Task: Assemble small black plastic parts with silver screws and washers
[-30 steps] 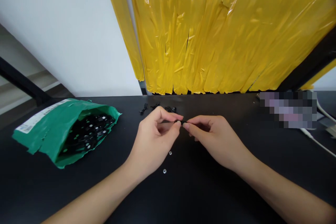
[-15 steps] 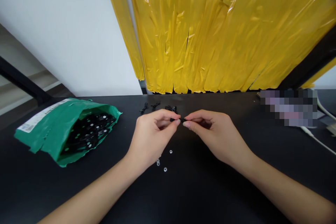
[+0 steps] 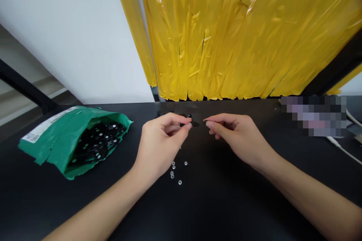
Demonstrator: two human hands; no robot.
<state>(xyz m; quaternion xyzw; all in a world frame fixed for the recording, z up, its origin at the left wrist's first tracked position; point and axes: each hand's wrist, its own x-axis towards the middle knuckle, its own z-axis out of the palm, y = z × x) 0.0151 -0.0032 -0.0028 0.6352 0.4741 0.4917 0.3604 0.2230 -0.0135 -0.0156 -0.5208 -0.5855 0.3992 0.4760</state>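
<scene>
The person's left forearm (image 3: 106, 199) and right forearm (image 3: 308, 192) extend forward and converge. The left hand (image 3: 158, 146) and right hand (image 3: 241, 134) face each other across a narrow gap, each set in a thumb-to-finger pinch.

A black tabletop (image 3: 234, 199) spans the foreground. Behind it stand a smooth white panel (image 3: 82, 37), left, and wrinkled, glossy yellow sheeting (image 3: 240, 45), centre to right, with bright reflections near its top. Black bars (image 3: 24, 86) slant at both sides.
</scene>
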